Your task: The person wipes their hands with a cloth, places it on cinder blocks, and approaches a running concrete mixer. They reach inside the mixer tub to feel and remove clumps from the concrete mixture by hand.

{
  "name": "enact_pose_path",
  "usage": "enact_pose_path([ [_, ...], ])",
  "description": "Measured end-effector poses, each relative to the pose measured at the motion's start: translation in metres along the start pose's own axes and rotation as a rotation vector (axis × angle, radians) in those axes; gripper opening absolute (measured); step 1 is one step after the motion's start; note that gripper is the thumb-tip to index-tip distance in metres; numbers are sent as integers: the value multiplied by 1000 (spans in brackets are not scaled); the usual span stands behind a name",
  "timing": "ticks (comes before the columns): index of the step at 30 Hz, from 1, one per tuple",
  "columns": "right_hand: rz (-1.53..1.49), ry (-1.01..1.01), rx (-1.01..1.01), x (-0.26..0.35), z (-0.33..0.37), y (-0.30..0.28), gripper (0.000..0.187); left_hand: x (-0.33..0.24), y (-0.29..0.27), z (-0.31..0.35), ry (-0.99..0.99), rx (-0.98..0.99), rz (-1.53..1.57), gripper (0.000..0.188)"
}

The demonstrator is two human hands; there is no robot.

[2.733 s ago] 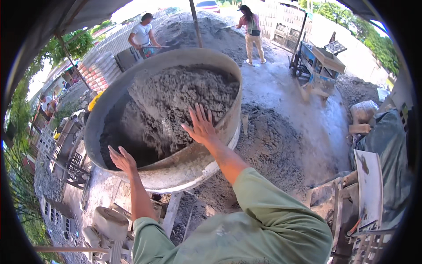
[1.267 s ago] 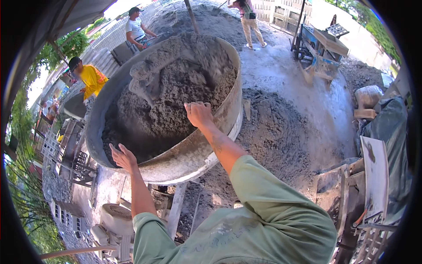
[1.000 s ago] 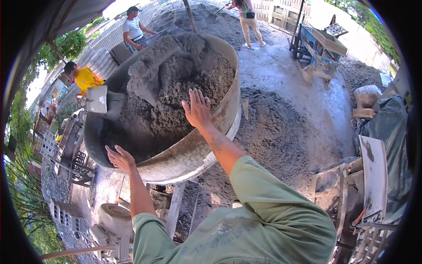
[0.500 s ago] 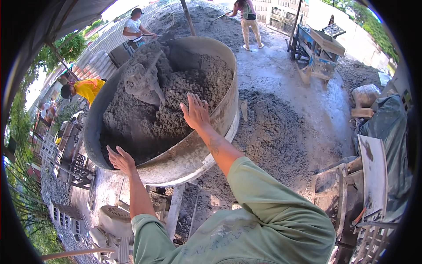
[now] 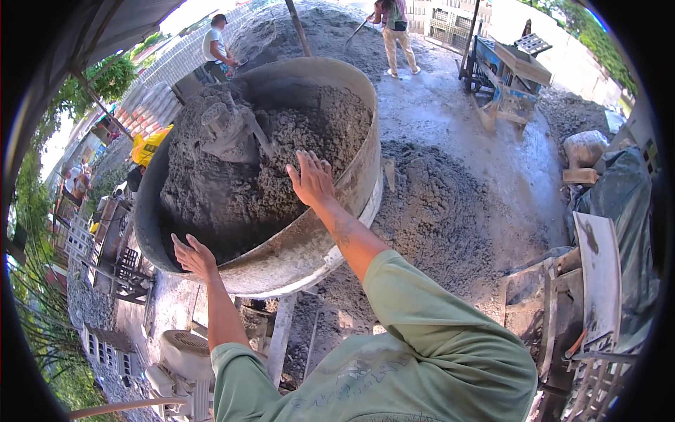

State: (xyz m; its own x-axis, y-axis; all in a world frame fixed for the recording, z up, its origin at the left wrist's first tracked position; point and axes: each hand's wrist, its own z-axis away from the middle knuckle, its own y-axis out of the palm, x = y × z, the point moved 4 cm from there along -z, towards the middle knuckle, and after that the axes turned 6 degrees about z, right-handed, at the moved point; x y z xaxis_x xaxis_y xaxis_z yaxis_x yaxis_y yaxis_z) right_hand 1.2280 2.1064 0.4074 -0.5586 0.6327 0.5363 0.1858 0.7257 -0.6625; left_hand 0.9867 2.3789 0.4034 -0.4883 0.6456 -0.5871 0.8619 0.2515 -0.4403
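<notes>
A large round metal mixer drum (image 5: 295, 261) stands before me, partly filled with damp grey concrete mix (image 5: 211, 199). The mixing arms in it (image 5: 230, 133) are caked with the same grey stuff. My left hand (image 5: 195, 256) is at the near left rim, fingers apart, with nothing in it. Over the near right rim, my right hand (image 5: 311, 180) has its fingers spread and holds nothing. Both wrists are close to the rim; whether they rest on it I cannot tell.
A heap of grey mix (image 5: 436, 204) lies on the ground right of the drum. A motor (image 5: 186, 355) sits below left. A blue machine (image 5: 503, 81) stands far right. Co-workers are around: one in yellow (image 5: 149, 145), one in white (image 5: 213, 46), one with a shovel (image 5: 396, 35).
The mixing arms have turned a little and the mix around them has shifted. The co-workers at left and back have changed posture. My hands have stayed nearly in place.
</notes>
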Motion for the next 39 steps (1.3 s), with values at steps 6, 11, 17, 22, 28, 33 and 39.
enact_pose_path([
  [6, -2, 9, -12, -3, -1, -2, 55, -4, 1, 0, -4, 6, 1, 55],
  [11, -16, 11, 22, 0, 0, 0, 57, -1, 1, 0, -4, 7, -15, 55],
  [17, -10, -18, -1, -2, -1, 2, 57, 1, 3, 0, 1, 7, -11, 54],
  [22, -6, -30, -21, -3, -2, 3, 56, -2, 2, 0, -1, 13, -4, 54],
  [28, -10, -34, -23, -4, -1, 4, 56, -4, 0, 0, -9, 31, -19, 55],
  [33, -7, -48, -29, 2, -2, 10, 55, 0, -4, -1, 22, -32, -59, 54],
  [39, 24, -61, -133, -7, -5, 7, 50, -10, -1, 4, 60, -85, -46, 52],
])
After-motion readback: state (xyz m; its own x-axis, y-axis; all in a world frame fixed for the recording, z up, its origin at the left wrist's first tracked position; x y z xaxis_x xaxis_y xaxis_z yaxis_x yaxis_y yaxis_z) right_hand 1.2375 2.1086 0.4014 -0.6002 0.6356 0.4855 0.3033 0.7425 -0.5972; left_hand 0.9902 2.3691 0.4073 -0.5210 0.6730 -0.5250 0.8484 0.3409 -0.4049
